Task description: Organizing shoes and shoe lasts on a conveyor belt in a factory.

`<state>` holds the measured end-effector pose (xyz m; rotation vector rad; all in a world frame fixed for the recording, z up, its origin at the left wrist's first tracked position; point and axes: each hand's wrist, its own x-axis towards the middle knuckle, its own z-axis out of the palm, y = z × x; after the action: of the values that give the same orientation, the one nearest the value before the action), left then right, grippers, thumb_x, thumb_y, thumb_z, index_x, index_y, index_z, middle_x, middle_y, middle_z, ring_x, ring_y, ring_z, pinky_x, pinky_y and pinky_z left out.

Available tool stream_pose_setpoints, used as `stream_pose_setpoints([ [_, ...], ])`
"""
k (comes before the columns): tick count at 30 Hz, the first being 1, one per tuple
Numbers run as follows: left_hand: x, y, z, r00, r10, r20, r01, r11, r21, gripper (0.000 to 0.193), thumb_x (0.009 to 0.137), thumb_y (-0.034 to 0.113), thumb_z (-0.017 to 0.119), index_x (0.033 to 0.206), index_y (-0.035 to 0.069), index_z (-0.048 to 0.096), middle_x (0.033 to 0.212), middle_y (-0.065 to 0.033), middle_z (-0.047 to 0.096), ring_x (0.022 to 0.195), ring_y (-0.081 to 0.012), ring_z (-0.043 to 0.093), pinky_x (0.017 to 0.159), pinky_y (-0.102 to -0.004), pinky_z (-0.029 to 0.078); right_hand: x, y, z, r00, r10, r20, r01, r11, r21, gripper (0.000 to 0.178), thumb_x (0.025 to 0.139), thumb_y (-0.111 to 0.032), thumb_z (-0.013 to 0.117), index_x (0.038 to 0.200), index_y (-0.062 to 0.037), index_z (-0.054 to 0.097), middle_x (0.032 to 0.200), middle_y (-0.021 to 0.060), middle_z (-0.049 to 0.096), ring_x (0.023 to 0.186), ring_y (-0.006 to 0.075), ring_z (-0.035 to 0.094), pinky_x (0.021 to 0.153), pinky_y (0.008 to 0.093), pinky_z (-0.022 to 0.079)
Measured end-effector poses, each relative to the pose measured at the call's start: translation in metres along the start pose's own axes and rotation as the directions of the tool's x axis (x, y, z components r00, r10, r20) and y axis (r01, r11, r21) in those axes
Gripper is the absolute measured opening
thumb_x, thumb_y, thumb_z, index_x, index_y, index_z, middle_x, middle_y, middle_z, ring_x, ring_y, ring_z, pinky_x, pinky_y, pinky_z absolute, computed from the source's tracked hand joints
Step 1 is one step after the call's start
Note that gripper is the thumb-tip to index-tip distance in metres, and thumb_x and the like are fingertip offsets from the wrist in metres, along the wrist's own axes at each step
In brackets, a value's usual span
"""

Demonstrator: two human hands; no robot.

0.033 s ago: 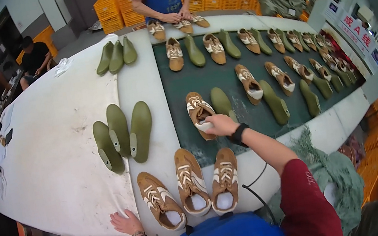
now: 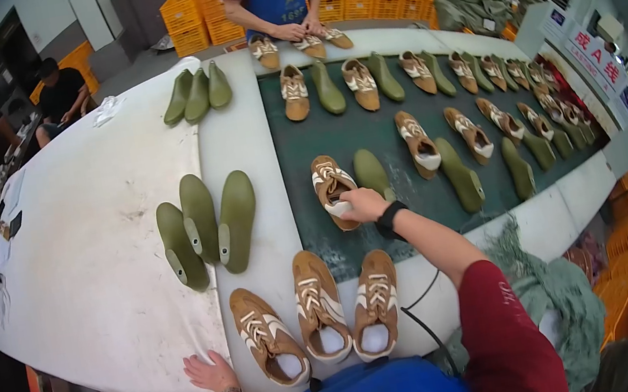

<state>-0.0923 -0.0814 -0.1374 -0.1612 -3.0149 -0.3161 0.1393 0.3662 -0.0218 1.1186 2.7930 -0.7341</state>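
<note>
My right hand pinches the heel of a tan sneaker with white stripes and loose-looking laces. That sneaker rests on the dark green belt, beside a green shoe last partly hidden behind my hand. Fingers spread, my left hand lies flat on the white cloth at the table's near edge. Between my hands and close to my body stand three laced sneakers: a left one, a middle one and a right one, with white showing inside. Three green lasts lie further left.
Rows of sneakers and lasts cover the belt toward the right. Across the table a co-worker's hands touch sneakers. More lasts lie at the far left. Orange crates and green netting are at my right.
The whole view has shifted very slightly. Both hands stay in place, the right one still on the same sneaker.
</note>
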Motion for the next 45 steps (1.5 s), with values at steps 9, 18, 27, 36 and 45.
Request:
stream_pose_setpoints([
  [9, -0.002, -0.003, -0.001, 0.999, 0.039, -0.036, -0.039, 0.999, -0.005, 0.048, 0.083, 0.034, 0.053, 0.12, 0.004, 0.044, 0.138, -0.0131, 0.034, 0.13, -0.0353, 0.026, 0.103, -0.0534, 0.021, 0.078, 0.033, 0.046, 0.991, -0.039, -0.128, 0.049, 0.996, 0.073, 0.043, 0.074, 0.001, 0.05, 0.115, -0.0087, 0.055, 0.114, 0.0184, 0.055, 0.106, 0.0341, 0.053, 0.09, 0.0399, 0.043],
  [18, 0.002, 0.003, -0.003, 0.999, 0.052, -0.001, -0.052, 0.998, 0.04, 0.049, 0.083, 0.036, 0.052, 0.12, 0.004, 0.044, 0.137, -0.013, 0.035, 0.129, -0.0338, 0.027, 0.102, -0.0519, 0.024, -0.033, 0.029, -0.002, 0.997, -0.07, -0.035, 0.073, 0.994, 0.086, 0.039, 0.075, -0.01, 0.057, 0.114, -0.0061, 0.056, 0.108, 0.0197, 0.058, 0.1, 0.0352, 0.055, 0.087, 0.0399, 0.045],
  [27, 0.011, -0.011, 0.003, 0.985, 0.16, -0.059, -0.143, 0.964, 0.224, 0.053, 0.085, 0.051, 0.043, 0.113, 0.006, 0.048, 0.12, -0.0065, 0.048, 0.108, -0.0282, 0.046, 0.087, -0.0417, 0.04, -0.26, -0.052, -0.046, 0.985, -0.152, -0.083, 0.168, 0.955, 0.245, 0.031, 0.082, -0.015, 0.055, 0.11, -0.0034, 0.057, 0.097, 0.0167, 0.062, 0.09, 0.0338, 0.058, 0.079, 0.0403, 0.046],
  [36, 0.04, -0.009, 0.06, 0.891, 0.414, -0.187, -0.453, 0.841, -0.295, 0.05, 0.082, 0.036, 0.056, 0.116, 0.002, 0.045, 0.118, -0.0173, 0.047, 0.105, -0.0348, 0.046, 0.085, -0.0461, 0.04, -0.591, -0.091, 0.102, 0.085, 0.861, -0.501, -0.424, 0.486, 0.764, 0.032, 0.078, -0.009, 0.061, 0.109, -0.0025, 0.056, 0.092, 0.0113, 0.062, 0.078, 0.0175, 0.06, 0.069, 0.0297, 0.048],
  [45, -0.042, 0.039, -0.061, 0.484, 0.868, -0.11, -0.621, 0.253, -0.742, 0.049, 0.085, 0.017, 0.055, 0.127, -0.002, 0.037, 0.125, -0.0202, 0.043, 0.114, -0.0319, 0.044, 0.096, -0.0404, 0.036, -0.746, -0.054, 0.253, -0.495, 0.748, 0.443, 0.414, -0.245, 0.877, 0.066, 0.075, -0.034, 0.068, 0.125, -0.0011, 0.041, 0.119, 0.0129, 0.052, 0.101, 0.0257, 0.054, 0.083, 0.0367, 0.045],
])
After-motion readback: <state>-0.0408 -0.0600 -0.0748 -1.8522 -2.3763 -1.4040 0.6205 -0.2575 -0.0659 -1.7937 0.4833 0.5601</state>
